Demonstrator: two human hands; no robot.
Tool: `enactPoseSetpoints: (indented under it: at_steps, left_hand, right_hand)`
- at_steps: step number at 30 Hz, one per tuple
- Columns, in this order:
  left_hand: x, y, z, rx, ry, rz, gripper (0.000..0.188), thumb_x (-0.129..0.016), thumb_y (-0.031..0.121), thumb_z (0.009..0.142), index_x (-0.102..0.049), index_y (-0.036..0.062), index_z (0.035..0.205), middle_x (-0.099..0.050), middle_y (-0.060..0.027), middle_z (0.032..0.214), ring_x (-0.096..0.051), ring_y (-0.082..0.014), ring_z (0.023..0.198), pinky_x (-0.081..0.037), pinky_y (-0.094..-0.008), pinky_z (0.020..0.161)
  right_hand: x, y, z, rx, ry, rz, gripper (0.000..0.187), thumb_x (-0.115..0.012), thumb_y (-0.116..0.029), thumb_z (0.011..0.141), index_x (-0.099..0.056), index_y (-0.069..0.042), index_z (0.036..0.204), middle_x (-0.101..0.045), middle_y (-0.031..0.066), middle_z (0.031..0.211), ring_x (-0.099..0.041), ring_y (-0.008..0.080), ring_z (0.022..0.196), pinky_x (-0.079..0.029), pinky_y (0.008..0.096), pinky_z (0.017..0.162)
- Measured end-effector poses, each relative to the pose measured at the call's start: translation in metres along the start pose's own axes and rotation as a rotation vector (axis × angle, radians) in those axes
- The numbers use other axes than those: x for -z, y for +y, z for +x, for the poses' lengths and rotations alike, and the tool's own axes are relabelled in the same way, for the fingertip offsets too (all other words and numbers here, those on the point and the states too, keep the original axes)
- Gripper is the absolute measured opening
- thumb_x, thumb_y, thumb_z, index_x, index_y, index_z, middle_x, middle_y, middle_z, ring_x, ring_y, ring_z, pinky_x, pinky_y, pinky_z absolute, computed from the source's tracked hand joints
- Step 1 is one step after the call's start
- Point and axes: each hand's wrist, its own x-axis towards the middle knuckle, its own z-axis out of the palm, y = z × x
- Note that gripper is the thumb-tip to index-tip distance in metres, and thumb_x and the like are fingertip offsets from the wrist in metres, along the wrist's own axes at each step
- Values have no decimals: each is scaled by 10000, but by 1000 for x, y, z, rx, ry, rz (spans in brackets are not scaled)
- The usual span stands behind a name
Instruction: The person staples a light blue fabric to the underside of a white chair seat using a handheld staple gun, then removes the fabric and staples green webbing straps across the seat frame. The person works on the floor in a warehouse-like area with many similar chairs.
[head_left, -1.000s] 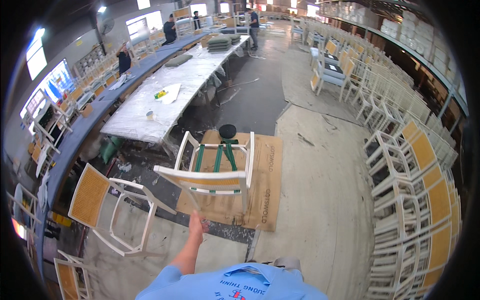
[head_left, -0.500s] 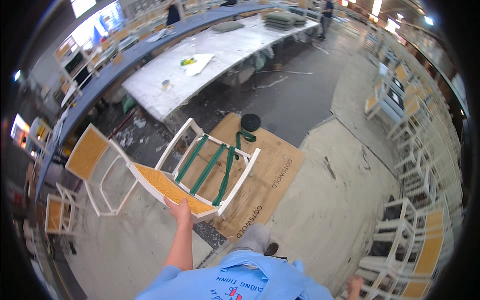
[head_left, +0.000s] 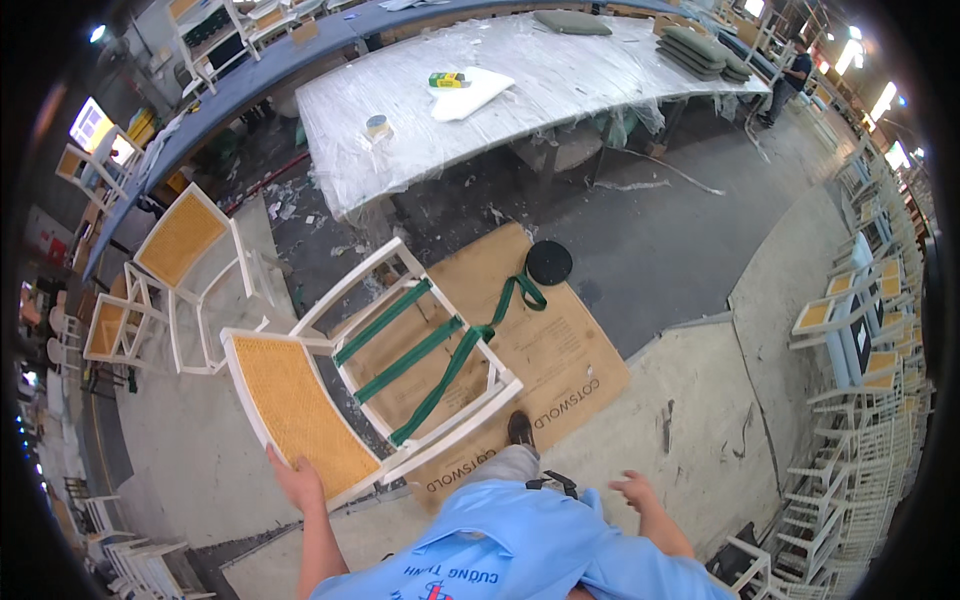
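A white chair frame with a yellow woven back panel stands in front of me, partly over a flat cardboard sheet. My left hand is closed on the outer rail of that back. Green webbing straps span the open seat frame. One loose length trails past the far seat rail to a round black roll lying on the cardboard. Over the floor to the right of my body, my right hand is held with fingers apart and nothing in it.
More woven-back chairs stand at the left. A plastic-covered table carries a tape roll, a green-and-yellow box and grey-green cushions. Rows of white chair frames line the right. Another person stands far right.
My right hand has come in from the lower right, closer to my body. My left hand stays on the chair back, whose woven panel now faces up more fully. The view has shifted.
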Motion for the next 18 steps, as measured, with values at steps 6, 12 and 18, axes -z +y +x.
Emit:
enactPoseSetpoints:
  at_steps: [6,12,18]
  left_hand:
    - [-55,72,14,184,228,283,632,-664,272,1004,-460,194,1597,-561,-281,1485,-579,-444,1328,-477,-526,1092]
    - [-180,175,-27,118,-149,-539,478,-627,253,1051,-603,-25,1440,-647,-250,1407,-590,-375,1341,-448,-464,1140]
    - [-332,302,-196,686,-347,-91,948,-725,398,953,-235,7,1665,-164,-360,1702,-241,-575,1537,-266,-536,1280]
  right_hand:
    - [20,-256,78,672,-121,-412,810,-907,-349,780,-617,19,1440,-680,221,1399,-651,335,1308,-523,409,1089]
    - [99,-483,168,856,-210,-563,779,-904,-341,786,-627,-61,1458,-743,143,1282,-721,278,1153,-559,372,1013]
    - [119,-634,299,725,-139,-958,773,-900,-368,766,-645,-68,1431,-725,159,1316,-701,330,1199,-549,402,1050]
